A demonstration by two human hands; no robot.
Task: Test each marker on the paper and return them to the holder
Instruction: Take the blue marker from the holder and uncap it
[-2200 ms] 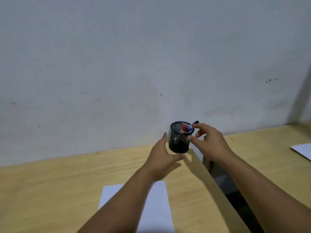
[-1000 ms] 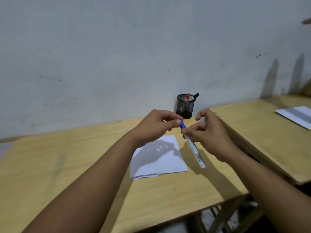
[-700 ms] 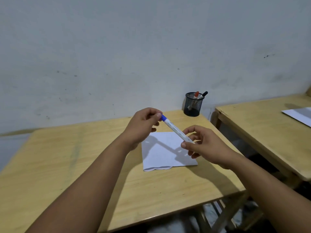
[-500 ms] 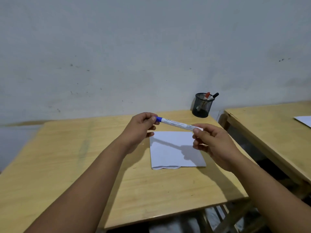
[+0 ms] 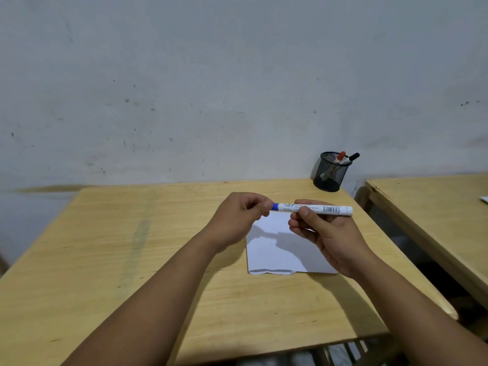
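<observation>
Blue-capped marker (image 5: 314, 208) held level above the white paper (image 5: 277, 249), long axis running left to right across mid-frame, cap end leftward. Left hand (image 5: 237, 220) fingers (image 5: 268, 206) pinched shut on the cap; right hand (image 5: 327, 231) fingers clamped round the white barrel. Cap apparently not yet off, calling for a straight pull apart along the axis. Mesh holder (image 5: 331, 171) at upper right on the table (image 5: 132, 247), well apart, red and black markers inside.

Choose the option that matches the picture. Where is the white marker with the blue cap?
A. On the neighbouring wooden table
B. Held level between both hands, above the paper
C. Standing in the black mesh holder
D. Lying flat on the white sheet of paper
B: the white marker with the blue cap lies level between the left hand, pinching its cap, and the right hand, gripping its barrel, above the white sheet of paper.
</observation>
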